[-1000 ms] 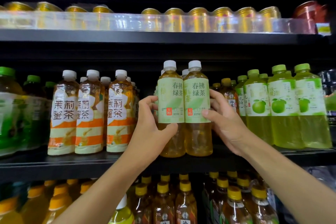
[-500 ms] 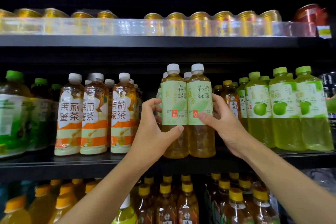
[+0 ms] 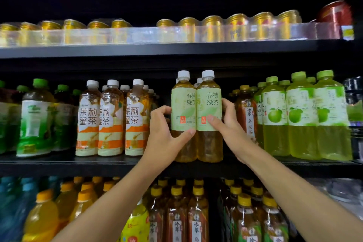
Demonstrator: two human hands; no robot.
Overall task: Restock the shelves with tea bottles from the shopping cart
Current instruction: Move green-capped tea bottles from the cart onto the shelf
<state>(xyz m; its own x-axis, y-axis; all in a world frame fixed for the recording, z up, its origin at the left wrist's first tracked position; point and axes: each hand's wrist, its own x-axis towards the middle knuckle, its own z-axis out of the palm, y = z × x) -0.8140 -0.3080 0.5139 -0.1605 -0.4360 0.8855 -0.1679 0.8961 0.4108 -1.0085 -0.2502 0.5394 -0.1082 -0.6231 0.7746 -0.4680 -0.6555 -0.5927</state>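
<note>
Pale-green labels mark the two green tea bottles standing upright side by side, touching, at the front edge of the black middle shelf (image 3: 117, 163), with more white caps visible behind them. The left hand (image 3: 163, 133) grips the left green tea bottle (image 3: 183, 112): its thumb lies across the lower edge of the label and its fingers (image 3: 163, 109) curl round the bottle's left side. The right hand (image 3: 229, 129) grips the right green tea bottle (image 3: 209, 112), thumb pressed on the front of the label near the red seal, fingers wrapped round the right side. Both forearms reach up from the bottom of the view.

Left of the pair, apart from it, stand the jasmine honey tea bottles (image 3: 111, 122) with orange and cream labels, and further left the green-capped bottles (image 3: 35, 120). Just right of the right hand are the dark oolong tea bottles (image 3: 245, 112), then the yellow-green bottles with apple labels (image 3: 302, 116). Gold cans (image 3: 212, 29) line the top shelf behind a clear rail, with a red can (image 3: 334, 12) at the far right. Yellow-capped bottles (image 3: 176, 216) and orange drink bottles (image 3: 41, 218) fill the bottom shelf.
</note>
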